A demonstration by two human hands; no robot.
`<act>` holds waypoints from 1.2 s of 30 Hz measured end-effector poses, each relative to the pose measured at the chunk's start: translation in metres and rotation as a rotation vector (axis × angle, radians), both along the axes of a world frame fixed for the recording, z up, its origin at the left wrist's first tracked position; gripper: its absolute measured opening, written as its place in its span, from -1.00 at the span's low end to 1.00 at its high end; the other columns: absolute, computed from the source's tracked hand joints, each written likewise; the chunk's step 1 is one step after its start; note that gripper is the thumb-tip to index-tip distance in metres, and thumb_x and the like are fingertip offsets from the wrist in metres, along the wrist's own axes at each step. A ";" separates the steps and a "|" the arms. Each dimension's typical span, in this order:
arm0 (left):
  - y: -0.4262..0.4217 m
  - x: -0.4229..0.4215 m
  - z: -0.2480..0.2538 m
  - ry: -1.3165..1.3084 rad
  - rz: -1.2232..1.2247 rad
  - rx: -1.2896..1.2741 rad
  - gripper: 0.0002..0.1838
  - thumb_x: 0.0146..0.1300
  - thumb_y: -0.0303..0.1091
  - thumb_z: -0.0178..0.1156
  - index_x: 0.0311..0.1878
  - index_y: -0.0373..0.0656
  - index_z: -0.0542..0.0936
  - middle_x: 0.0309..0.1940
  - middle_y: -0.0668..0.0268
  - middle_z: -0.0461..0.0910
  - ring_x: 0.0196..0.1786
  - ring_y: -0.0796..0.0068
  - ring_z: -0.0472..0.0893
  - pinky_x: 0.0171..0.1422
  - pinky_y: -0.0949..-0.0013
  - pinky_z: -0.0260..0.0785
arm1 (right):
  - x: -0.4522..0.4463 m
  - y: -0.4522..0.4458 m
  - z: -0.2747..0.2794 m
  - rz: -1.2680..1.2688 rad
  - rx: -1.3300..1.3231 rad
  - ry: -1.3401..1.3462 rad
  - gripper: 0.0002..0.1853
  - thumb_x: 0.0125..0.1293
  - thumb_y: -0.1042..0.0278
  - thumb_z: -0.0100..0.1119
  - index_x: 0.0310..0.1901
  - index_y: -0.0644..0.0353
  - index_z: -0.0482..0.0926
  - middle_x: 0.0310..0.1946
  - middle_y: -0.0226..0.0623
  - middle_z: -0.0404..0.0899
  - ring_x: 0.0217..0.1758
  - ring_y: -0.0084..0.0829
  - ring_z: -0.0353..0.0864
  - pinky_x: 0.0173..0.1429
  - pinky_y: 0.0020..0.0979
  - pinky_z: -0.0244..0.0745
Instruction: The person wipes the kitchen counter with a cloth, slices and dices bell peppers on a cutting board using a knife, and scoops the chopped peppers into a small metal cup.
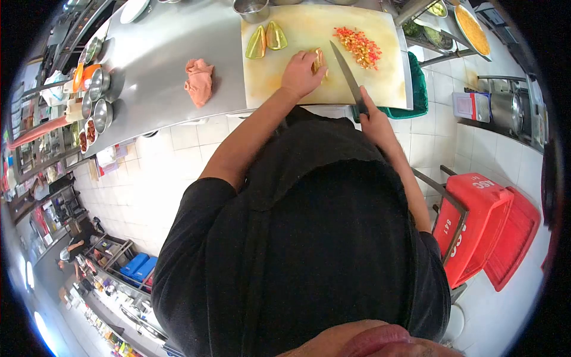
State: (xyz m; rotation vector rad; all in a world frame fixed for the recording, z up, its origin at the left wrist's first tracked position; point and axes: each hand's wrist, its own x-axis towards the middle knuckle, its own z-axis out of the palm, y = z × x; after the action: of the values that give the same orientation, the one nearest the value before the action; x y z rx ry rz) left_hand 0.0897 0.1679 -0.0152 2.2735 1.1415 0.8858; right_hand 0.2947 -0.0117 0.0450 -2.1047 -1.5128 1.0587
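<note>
On the white cutting board (285,71), my left hand (303,74) has its fingers closed round a piece of pepper (318,59). My right hand (376,119) grips the black handle of a large knife (348,71), whose blade slants up and left over the board, to the right of the pepper piece. A pile of diced red pepper (358,46) lies right of the blade. Two green pepper pieces (266,40) rest at the board's upper left.
A pink cloth (199,82) lies on the steel counter (154,59) at left. Metal bowls (102,114) line its left edge, and another bowl (251,9) stands above the board. A green bin (419,89) and a red bin (476,220) are at right.
</note>
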 end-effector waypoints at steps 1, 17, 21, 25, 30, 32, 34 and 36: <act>-0.004 0.006 -0.001 0.004 0.008 0.034 -0.56 0.22 -0.18 0.35 0.12 -0.18 0.64 -0.03 0.01 0.61 0.09 -0.06 0.59 0.29 0.02 0.49 | 0.006 -0.001 0.006 -0.001 -0.024 0.002 -0.13 0.36 0.48 0.01 0.67 -0.30 0.02 -0.12 0.47 0.63 -0.02 0.38 0.66 0.16 0.18 0.52; -0.014 0.039 0.002 0.129 -0.190 0.006 -0.51 0.21 -0.34 0.33 0.23 -0.16 0.57 0.13 0.04 0.57 0.25 -0.04 0.54 0.40 0.06 0.43 | 0.053 0.018 0.011 0.282 -0.010 -0.362 -0.17 0.42 0.47 -0.02 0.66 -0.43 0.06 -0.27 0.14 0.70 -0.18 0.14 0.74 -0.01 0.12 0.59; -0.020 0.038 -0.002 0.078 -0.133 0.018 -0.53 0.24 -0.33 0.34 0.22 -0.19 0.56 0.10 0.02 0.58 0.21 -0.05 0.56 0.36 0.05 0.45 | 0.060 0.015 0.020 0.246 -0.010 -0.311 -0.16 0.42 0.48 -0.01 0.66 -0.43 0.04 -0.24 0.15 0.70 -0.16 0.13 0.74 -0.01 0.11 0.60; -0.022 0.045 -0.012 0.033 -0.063 0.085 -0.68 0.24 -0.39 0.32 0.06 -0.19 0.58 0.00 0.03 0.59 0.12 -0.05 0.58 0.27 0.03 0.48 | 0.060 0.017 0.029 0.311 -0.030 -0.318 -0.10 0.37 0.50 0.01 0.67 -0.46 0.00 -0.22 0.14 0.69 -0.15 0.13 0.76 0.00 0.11 0.64; -0.015 0.049 -0.017 0.090 -0.045 0.146 -0.83 0.27 -0.45 0.25 -0.08 -0.21 0.58 -0.09 0.06 0.61 0.05 -0.08 0.58 0.18 -0.01 0.49 | 0.055 0.024 0.032 0.400 -0.065 -0.368 -0.07 0.36 0.51 0.03 0.67 -0.49 -0.02 -0.22 0.14 0.69 -0.15 0.12 0.76 0.00 0.10 0.64; -0.014 0.051 -0.017 0.086 -0.044 0.173 -0.86 0.24 -0.47 0.24 -0.14 -0.21 0.56 -0.12 0.06 0.59 0.02 -0.09 0.58 0.16 -0.01 0.48 | 0.055 0.025 0.037 0.416 -0.085 -0.395 -0.05 0.35 0.52 0.04 0.68 -0.50 -0.04 -0.21 0.13 0.69 -0.15 0.12 0.77 0.01 0.10 0.65; -0.013 0.053 -0.016 0.068 -0.041 0.204 -0.87 0.22 -0.48 0.23 -0.17 -0.21 0.54 -0.15 0.06 0.58 -0.01 -0.09 0.57 0.15 -0.01 0.47 | 0.054 0.025 0.047 0.418 -0.098 -0.398 -0.04 0.34 0.52 0.05 0.68 -0.50 -0.05 -0.21 0.13 0.69 -0.15 0.11 0.77 0.00 0.10 0.65; -0.012 0.054 -0.018 0.074 -0.030 0.249 -0.88 0.20 -0.48 0.25 -0.20 -0.16 0.57 -0.20 0.13 0.57 -0.04 0.01 0.59 0.12 0.04 0.47 | 0.052 0.026 0.047 0.419 -0.106 -0.395 -0.04 0.34 0.53 0.05 0.68 -0.50 -0.05 -0.21 0.13 0.69 -0.14 0.11 0.77 0.00 0.10 0.65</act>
State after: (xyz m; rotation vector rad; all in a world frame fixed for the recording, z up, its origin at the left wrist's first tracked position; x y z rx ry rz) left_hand 0.1442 0.1563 -0.0333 2.5351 1.0770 0.9871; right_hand 0.3470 0.0145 0.0924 -2.2194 -2.2052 0.8982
